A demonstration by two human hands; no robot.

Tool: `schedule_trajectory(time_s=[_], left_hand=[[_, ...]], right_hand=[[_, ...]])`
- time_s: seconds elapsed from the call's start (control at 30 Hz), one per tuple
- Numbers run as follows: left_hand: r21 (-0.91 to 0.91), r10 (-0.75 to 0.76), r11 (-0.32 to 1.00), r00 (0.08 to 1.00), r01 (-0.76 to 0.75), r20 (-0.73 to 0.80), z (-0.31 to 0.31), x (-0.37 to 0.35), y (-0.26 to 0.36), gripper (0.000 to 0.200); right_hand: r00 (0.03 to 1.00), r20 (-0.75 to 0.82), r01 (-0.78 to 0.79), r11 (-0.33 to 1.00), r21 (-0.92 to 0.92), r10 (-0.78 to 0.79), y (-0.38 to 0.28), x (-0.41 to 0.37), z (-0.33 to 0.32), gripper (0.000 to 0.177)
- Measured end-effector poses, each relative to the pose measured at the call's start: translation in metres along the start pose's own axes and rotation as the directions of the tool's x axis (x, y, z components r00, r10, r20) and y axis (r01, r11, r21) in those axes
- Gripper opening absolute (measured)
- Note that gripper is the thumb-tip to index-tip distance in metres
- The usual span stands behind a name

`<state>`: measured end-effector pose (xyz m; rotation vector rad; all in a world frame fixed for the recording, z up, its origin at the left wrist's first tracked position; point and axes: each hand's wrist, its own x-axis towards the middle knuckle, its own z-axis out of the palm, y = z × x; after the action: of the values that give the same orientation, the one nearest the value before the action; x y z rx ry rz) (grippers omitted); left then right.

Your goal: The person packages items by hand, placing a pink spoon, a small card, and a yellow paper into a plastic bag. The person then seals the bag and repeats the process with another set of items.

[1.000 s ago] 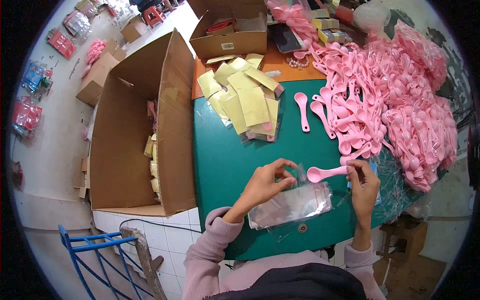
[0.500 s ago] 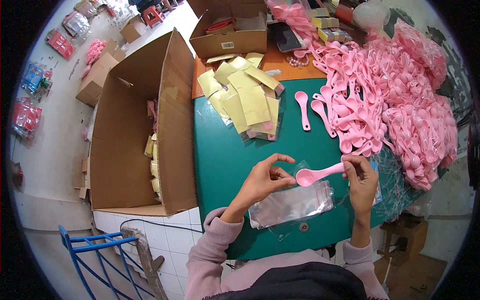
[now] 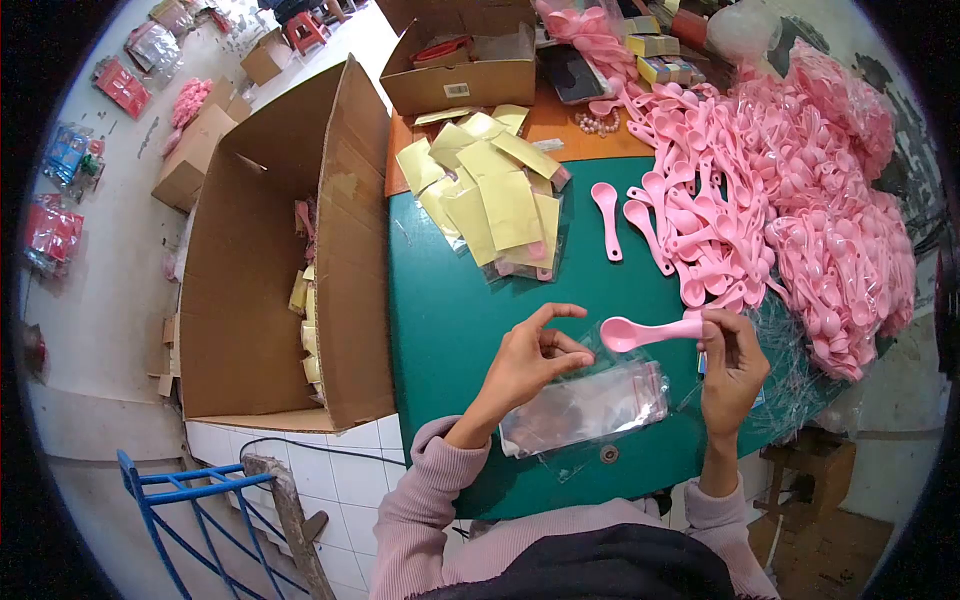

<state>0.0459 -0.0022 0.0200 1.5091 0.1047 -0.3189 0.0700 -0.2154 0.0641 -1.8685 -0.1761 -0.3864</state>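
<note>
My right hand (image 3: 735,370) grips a pink plastic spoon (image 3: 650,334) by the end of its handle, with the bowl pointing left. Facing that bowl, my left hand (image 3: 535,360) pinches a thin clear plastic bag (image 3: 606,350) between thumb and fingers, its index finger raised apart. The bag's outline is faint, and the spoon's bowl is by its edge. Below both hands, a stack of clear plastic bags (image 3: 580,410) lies flat on the green table top (image 3: 450,370).
Loose pink spoons (image 3: 700,220) are heaped beside a large plastic sack of spoons (image 3: 840,240). Packets with yellow cards (image 3: 490,205) are piled at the back. A tall open carton (image 3: 355,250) stands left, and a smaller cardboard box (image 3: 460,85) sits behind.
My right hand has shifted slightly right and down, and the spoon has moved right and up, now more level. My left hand has barely moved.
</note>
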Motion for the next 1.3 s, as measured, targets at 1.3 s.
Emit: schedule_trajectory(time_s=[1.3], left_hand=[[-0.250, -0.052, 0.963, 0.978, 0.102, 0.201, 0.013, -0.002, 0.019, 0.032]], right_hand=[[0.942, -0.175, -0.328, 0.665, -0.671, 0.288, 0.070, 0.000, -0.092, 0.020]])
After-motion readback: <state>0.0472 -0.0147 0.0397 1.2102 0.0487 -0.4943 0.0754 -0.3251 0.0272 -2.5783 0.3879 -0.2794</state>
